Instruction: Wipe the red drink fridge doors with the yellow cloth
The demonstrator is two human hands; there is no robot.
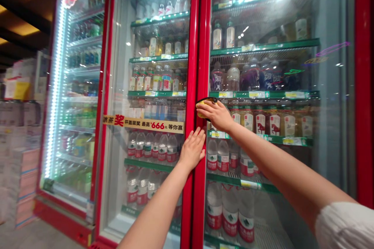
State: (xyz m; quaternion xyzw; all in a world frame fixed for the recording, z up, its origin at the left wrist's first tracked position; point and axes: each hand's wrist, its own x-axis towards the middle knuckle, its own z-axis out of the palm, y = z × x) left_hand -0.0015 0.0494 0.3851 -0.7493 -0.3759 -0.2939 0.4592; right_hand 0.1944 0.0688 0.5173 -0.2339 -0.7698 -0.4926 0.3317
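Note:
My right hand [215, 116] holds a small yellow pad with a black edge or strap [201, 105] against the red door frame [205, 54] of a glass-fronted drinks fridge. Much of the pad is hidden under the fingers, so its exact kind is unclear. Lower and to the left, my left hand [193, 148] rests with its fingers stretched out on the neighbouring red door frame [191, 66]. Nothing shows in that hand. Both glass doors are closed, and a gold printed strip [143, 124] runs across the left one.
Behind the glass, bottles of water [230, 218] and dark drinks [253, 74] stand on green-edged shelves [263, 46]. Another lit fridge [84, 120] is at the left. Stacked boxes [27, 186] are beyond it on the floor.

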